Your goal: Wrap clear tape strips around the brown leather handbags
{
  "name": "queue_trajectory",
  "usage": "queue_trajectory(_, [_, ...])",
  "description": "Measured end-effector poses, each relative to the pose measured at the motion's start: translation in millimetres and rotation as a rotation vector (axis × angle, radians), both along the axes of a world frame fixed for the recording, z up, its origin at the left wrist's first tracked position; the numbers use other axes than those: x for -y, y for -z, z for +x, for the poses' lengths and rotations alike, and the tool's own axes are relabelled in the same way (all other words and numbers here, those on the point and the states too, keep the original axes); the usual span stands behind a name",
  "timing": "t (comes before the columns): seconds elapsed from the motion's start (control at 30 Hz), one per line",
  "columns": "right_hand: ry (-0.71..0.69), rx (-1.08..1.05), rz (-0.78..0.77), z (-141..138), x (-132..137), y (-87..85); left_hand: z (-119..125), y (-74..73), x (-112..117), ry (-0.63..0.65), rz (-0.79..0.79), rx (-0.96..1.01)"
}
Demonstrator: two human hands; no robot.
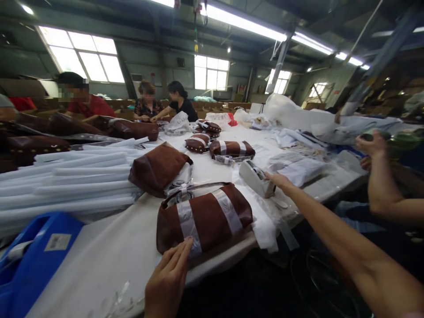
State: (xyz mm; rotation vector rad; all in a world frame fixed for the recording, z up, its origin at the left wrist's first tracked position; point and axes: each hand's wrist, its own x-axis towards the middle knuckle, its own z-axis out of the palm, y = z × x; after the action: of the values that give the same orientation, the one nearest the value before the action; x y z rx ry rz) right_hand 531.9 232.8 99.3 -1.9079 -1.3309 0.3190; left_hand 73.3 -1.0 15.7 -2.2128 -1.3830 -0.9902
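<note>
A brown handbag (208,216) lies near the table's front edge, with two pale translucent bands wrapped around it and its strap along the back. My left hand (170,274) rests its stretched fingers against the bag's lower front, on the left band. Farther right, my right hand (280,181) reaches to a white tape dispenser (256,179). Its fingers are drawn together at the dispenser's near right end; whatever is between them is too small to make out. Just behind the wrapped bag is another brown handbag (160,170), tilted, without bands.
Rolled white sheets (76,176) are piled at left, above a blue tape dispenser (43,260). More brown bags (232,150) stand farther back. Flat plastic bags (294,165) lie at right. A co-worker's hand (374,143) holds something at far right; other people sit across the table.
</note>
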Motion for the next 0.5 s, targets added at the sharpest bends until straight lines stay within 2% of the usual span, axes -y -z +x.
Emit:
queue_trajectory(0.13, [0.048, -0.216, -0.143, -5, -10, 7.2, 1, 2.5, -2, -0.003, 0.032, -0.002])
queue_trajectory(0.27, [0.075, -0.356, -0.036, -9, -11, 0.0, -3, 8.5, -6, 0.015, 0.037, -0.012])
queue_trajectory(0.4, [0.041, -0.45, 0.119, -4, 11, -11.3, -8, 12.1, -9, 0.069, 0.032, -0.059])
queue_trajectory(0.5, [0.011, -0.533, 0.093, 4, 39, -8.4, -9, 9.8, -9, 0.069, 0.048, -0.092])
